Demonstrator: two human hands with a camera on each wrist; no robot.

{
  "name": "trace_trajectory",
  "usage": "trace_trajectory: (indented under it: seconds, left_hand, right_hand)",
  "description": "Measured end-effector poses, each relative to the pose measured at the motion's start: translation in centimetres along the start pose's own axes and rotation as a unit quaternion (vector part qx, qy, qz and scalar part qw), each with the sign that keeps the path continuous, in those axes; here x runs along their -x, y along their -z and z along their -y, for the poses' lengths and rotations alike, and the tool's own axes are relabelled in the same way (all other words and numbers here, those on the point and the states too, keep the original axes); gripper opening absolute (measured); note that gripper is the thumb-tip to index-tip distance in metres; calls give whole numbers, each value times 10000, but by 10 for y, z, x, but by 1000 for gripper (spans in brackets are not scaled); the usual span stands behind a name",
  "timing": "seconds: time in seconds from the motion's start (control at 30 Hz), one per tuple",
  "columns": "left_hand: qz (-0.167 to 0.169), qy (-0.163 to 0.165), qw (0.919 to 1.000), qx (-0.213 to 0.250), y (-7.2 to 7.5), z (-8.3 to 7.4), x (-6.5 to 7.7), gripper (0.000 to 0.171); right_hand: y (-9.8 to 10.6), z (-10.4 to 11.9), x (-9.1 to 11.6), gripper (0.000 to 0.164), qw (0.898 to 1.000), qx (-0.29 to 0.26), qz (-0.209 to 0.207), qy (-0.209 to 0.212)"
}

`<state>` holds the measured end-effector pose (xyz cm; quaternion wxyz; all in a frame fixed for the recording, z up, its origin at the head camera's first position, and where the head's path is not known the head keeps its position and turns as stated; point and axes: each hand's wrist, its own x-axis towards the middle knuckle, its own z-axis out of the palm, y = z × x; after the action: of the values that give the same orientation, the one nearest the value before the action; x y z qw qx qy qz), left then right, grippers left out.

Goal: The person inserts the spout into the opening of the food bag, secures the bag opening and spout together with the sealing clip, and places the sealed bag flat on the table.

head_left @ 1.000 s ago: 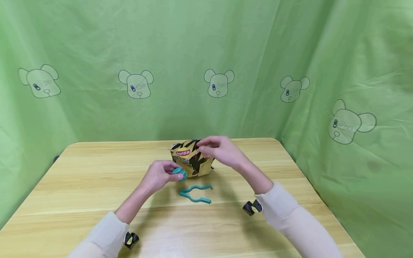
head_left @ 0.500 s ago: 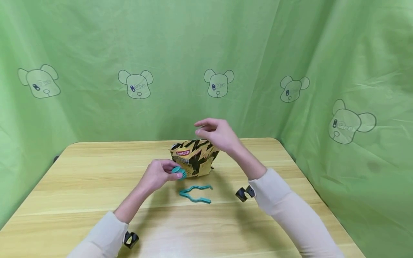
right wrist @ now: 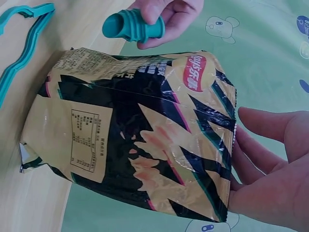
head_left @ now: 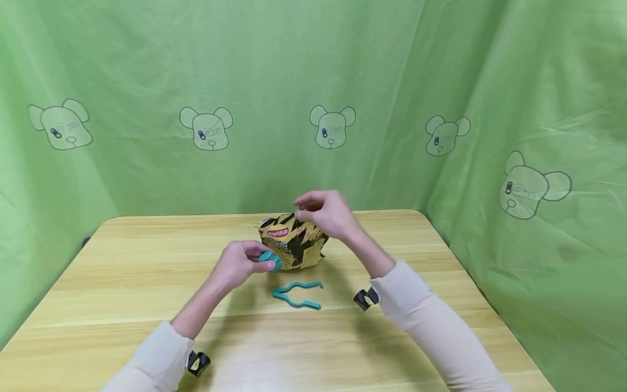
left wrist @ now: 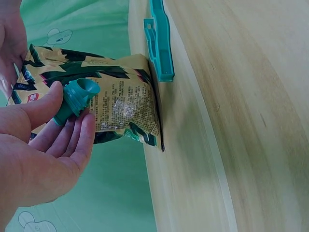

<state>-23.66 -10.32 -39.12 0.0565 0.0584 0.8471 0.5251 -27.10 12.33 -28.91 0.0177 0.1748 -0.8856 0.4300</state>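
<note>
A teal pour spout with a ribbed neck is pinched between the thumb and fingers of my left hand, in front of the bag's left side. Behind it a gold-and-black bag of Lay's chips stands upright on the table. At the bag's top edge is my right hand. Its thumb stands apart on the near side, while the other fingers reach behind the edge in the right wrist view. Nearer to me lies a teal V-shaped bag clip, its arms spread and pointing right.
The wooden table ends just behind the bag. A green curtain with bear-head drawings hangs along the back and sides. Black wrist devices sit at both cuffs.
My right hand rose above the bag's top, then came back down to the top edge. My left hand has stayed nearly still with the spout. The clip and bag stand as before.
</note>
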Motion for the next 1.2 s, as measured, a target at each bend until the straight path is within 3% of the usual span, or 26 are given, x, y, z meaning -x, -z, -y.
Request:
trace_trajectory:
  seconds: [0.93, 1.2]
  left_hand:
    - [29, -176, 9998, 45, 20, -6, 4, 28]
    - [-10, -354, 9992, 169, 34, -15, 7, 32]
  right_hand:
    - [-8, -9, 2, 9, 9994, 34, -323, -71]
    - [-8, -9, 2, 9, 9993, 49, -367, -10]
